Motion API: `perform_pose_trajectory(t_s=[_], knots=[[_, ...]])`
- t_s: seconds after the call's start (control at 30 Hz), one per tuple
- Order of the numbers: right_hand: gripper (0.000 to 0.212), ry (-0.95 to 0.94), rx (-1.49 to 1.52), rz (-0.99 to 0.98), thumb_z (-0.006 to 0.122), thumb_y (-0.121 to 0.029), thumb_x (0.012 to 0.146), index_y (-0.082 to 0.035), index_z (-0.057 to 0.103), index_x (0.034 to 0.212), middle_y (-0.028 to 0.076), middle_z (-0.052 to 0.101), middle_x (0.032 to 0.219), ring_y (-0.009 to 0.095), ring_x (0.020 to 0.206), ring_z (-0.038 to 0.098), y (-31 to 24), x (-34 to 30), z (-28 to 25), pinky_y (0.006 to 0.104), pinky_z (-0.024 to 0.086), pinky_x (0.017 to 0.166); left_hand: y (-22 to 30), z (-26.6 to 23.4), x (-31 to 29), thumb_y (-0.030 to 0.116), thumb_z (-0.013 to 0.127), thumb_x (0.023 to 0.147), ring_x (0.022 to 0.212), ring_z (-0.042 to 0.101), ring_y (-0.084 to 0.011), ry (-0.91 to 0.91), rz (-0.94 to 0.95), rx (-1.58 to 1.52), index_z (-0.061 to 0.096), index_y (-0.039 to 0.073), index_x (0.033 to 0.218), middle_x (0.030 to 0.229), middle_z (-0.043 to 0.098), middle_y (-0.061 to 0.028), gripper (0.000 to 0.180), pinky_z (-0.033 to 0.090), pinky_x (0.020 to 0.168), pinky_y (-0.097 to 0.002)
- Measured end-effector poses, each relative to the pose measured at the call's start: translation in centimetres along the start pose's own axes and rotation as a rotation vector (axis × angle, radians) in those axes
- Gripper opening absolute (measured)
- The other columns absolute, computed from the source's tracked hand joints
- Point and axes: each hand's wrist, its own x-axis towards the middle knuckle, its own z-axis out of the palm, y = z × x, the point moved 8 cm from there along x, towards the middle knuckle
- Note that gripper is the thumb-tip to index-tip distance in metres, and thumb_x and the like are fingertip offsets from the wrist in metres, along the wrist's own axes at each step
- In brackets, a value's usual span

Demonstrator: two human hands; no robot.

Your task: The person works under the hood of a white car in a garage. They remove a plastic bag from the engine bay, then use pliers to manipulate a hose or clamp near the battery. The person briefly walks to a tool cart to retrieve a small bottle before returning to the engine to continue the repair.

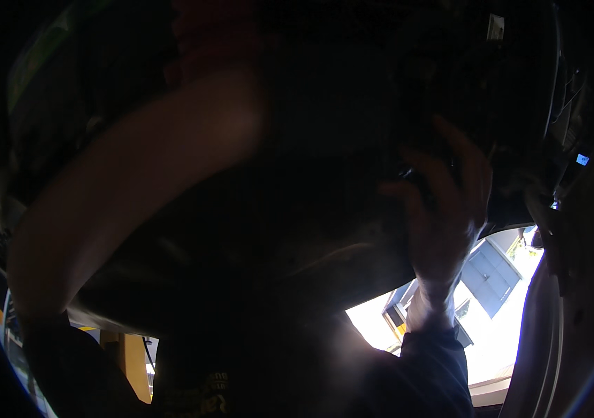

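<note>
Deep shadow covers most of the head view. My right hand (450, 188) reaches up at right of centre from a dark sleeve (436, 359). Its fingers are spread and slightly bent, and nothing shows clearly between them. A dark surface lies around the fingertips; whether they touch it I cannot make out. On the left, a bare forearm (130, 171) rises from a dark sleeve at the lower left and runs up toward the centre. Above its upper end is folded red cloth (213, 42). My left hand and its fingers cannot be made out in the dark.
A bright opening (503, 341) at lower right shows daylight and a grey-blue panelled structure (492, 275). A pale curved edge (555, 348) runs beside it. At lower left stands a yellow upright piece (135, 366). A small blue lit patch (582, 159) shows at far right.
</note>
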Motion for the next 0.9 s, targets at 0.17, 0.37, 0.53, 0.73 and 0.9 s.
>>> perform_pose_trajectory(t_s=[0.17, 0.37, 0.53, 0.73, 0.9], knots=[[0.023, -0.022, -0.044, 0.033, 0.084, -0.013, 0.070, -0.011, 0.081, 0.093, 0.008, 0.067, 0.134, 0.034, 0.129, 0.056, 0.1, -0.1, 0.3, 0.0466, 0.052, 0.100, 1.4, 1.3, 0.0, 0.014, 0.060, 0.095, 0.081, 0.066, -0.0214, -0.037, 0.081, 0.206, 0.072, 0.004, 0.088, 0.085, 0.069, -0.0103, 0.017, 0.053, 0.074, -0.0335], [0.021, 0.010, 0.006, -0.007, 0.085, -0.015, 0.068, -0.011, 0.080, 0.087, 0.008, 0.067, 0.133, 0.034, 0.127, 0.057, 0.5, 0.1, -0.2, 0.0471, 0.051, 0.102, 3.4, 1.3, -0.9, 0.015, 0.061, 0.093, 0.081, 0.066, -0.0196, -0.068, 0.075, 0.306, 0.073, 0.006, 0.086, 0.085, 0.070, -0.0091, 0.017, 0.053, 0.075, -0.0333], [0.017, 0.014, 0.009, -0.107, 0.085, -0.014, 0.072, -0.013, 0.079, 0.088, 0.006, 0.065, 0.136, 0.035, 0.129, 0.054, -0.3, 0.2, -0.4, 0.0480, 0.052, 0.100, 1.5, 0.3, -0.5, 0.015, 0.058, 0.096, 0.077, 0.063, -0.0228, 0.030, -0.073, 0.063, 0.070, 0.004, 0.089, 0.083, 0.066, -0.0113, 0.018, 0.052, 0.072, -0.0345], [0.015, 0.014, 0.119, 0.124, 0.080, -0.013, 0.085, -0.012, 0.079, 0.100, 0.009, 0.066, 0.133, 0.031, 0.123, 0.062, 1.9, -0.2, -2.3, 0.0467, 0.054, 0.099, -2.4, 1.7, 0.2, 0.014, 0.054, 0.100, 0.071, 0.060, -0.0266, 0.067, -0.405, -0.543, 0.066, 0.001, 0.093, 0.080, 0.062, -0.0139, 0.020, 0.051, 0.068, -0.0360], [0.023, 0.348, -0.014, 0.081, 0.067, -0.004, 0.099, -0.008, 0.073, 0.121, 0.009, 0.074, 0.118, 0.023, 0.109, 0.072, 3.3, 2.8, -8.9, 0.0373, 0.059, 0.089, -3.0, 0.5, -1.9, 0.018, 0.051, 0.104, 0.065, 0.054, -0.0246, 0.257, -0.399, -0.147, 0.063, 0.001, 0.091, 0.074, 0.057, -0.0114, 0.024, 0.049, 0.066, -0.0362]])
